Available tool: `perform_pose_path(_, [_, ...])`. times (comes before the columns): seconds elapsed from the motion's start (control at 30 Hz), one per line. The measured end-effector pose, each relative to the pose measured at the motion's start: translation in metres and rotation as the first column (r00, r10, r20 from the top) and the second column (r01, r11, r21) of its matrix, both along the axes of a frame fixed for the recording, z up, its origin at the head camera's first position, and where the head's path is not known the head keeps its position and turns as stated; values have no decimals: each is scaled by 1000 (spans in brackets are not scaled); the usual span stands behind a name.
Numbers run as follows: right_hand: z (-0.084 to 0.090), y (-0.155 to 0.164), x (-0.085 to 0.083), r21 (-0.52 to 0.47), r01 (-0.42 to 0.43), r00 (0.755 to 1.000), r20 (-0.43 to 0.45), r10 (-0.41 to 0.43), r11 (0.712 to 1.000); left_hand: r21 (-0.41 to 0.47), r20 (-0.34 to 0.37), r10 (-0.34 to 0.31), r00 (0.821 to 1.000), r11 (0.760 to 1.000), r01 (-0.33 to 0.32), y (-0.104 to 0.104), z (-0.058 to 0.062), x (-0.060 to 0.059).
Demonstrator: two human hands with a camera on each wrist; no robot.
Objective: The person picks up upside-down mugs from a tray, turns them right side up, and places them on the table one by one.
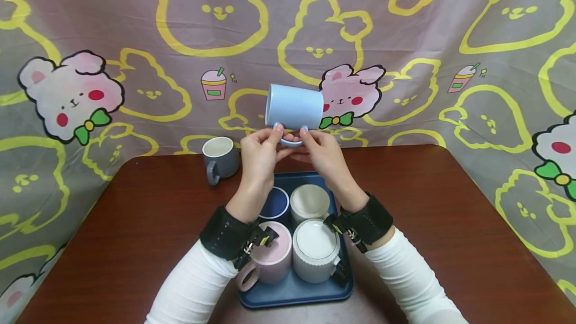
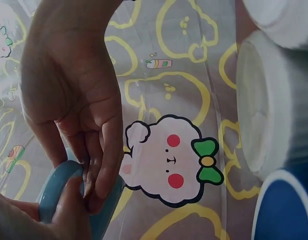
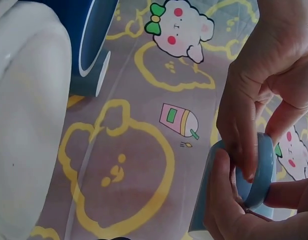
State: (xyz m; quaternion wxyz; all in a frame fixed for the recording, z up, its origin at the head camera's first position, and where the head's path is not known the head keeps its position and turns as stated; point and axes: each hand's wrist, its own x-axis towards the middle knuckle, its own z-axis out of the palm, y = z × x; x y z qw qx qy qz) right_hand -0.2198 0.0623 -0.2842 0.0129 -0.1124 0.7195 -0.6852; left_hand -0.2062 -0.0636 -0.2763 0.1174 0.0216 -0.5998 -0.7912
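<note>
A light blue mug (image 1: 294, 106) lies on its side in the air, its mouth toward the left and its handle hanging down. My left hand (image 1: 260, 156) grips the left part of that handle, thumb near the mug's wall. From the other side my right hand (image 1: 326, 156) pinches the handle too, its thumb on top. The right wrist view shows fingers of both hands passing through the handle loop (image 3: 264, 175). Below the hands sits a blue tray (image 1: 297, 301) with a dark blue mug (image 1: 274, 204), a cream mug (image 1: 310, 201), a pink mug (image 1: 274, 264) and a pale ribbed mug (image 1: 315, 264).
To the left behind the tray, a grey mug (image 1: 225, 161) stands upright on the brown table (image 1: 135, 244), handle toward the front. A patterned cloth (image 1: 297, 24) hangs along the table's back edge and both sides.
</note>
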Motion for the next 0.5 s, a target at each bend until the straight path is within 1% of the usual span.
perform_pose_path(0.17, [-1, 0, 0, -14, 4, 1000, 13, -4, 1000, -54, 23, 46, 999, 998, -45, -1, 1, -1])
perform_pose_path(0.33, [-1, -1, 1, -19, 27, 999, 26, -27, 999, -156, 20, 114, 993, 982, -110, -3, 1, -2])
perform_pose_path(0.4, [-1, -2, 1, -26, 33, 999, 39, -32, 999, -180, 22, 127, 992, 976, -121, -3, 1, -1])
perform_pose_path(0.5, [-1, -3, 1, -40, 32, 998, 60, -29, 999, -190, 27, 130, 991, 974, -122, -4, 0, -1])
